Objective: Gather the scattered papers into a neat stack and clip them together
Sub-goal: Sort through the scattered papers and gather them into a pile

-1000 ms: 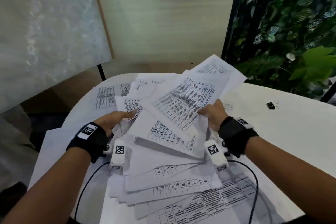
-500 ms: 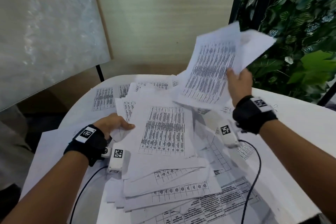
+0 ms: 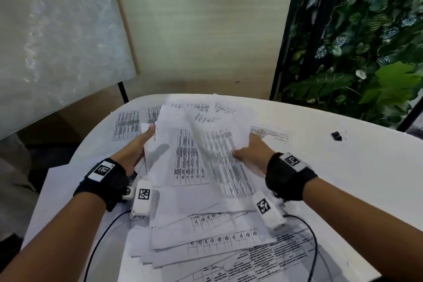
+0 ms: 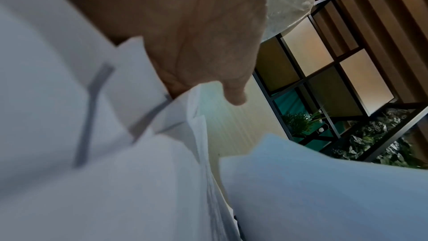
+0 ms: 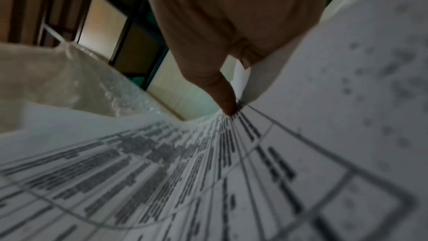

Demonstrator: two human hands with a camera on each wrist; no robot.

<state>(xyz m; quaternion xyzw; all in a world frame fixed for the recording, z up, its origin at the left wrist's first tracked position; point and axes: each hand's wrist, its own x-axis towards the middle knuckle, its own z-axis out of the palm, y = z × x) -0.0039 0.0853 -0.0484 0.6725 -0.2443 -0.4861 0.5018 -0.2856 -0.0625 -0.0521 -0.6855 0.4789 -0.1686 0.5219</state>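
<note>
A loose pile of printed papers (image 3: 190, 167) covers the middle of the white table (image 3: 343, 178). My left hand (image 3: 146, 137) grips the pile's left edge, the thumb on top (image 4: 234, 96) and the fingers hidden beneath the sheets (image 4: 115, 153). My right hand (image 3: 242, 153) pinches the right edge of a blurred sheaf of printed sheets (image 3: 217, 144) lying across the pile; its thumb (image 5: 227, 102) presses on the print (image 5: 162, 171). A small black binder clip (image 3: 336, 136) lies on the table far to the right, beyond both hands.
More sheets (image 3: 206, 245) fan out toward the near edge, and one (image 3: 127, 125) lies at the far left. Black cables (image 3: 98, 242) run from my wrists over the table. A wrapped board (image 3: 57, 30) leans at the left; a plant wall (image 3: 366, 41) stands at the right.
My right hand has brought the raised sheaf down from the upper right onto the pile. My left hand has slid forward along the pile's left edge.
</note>
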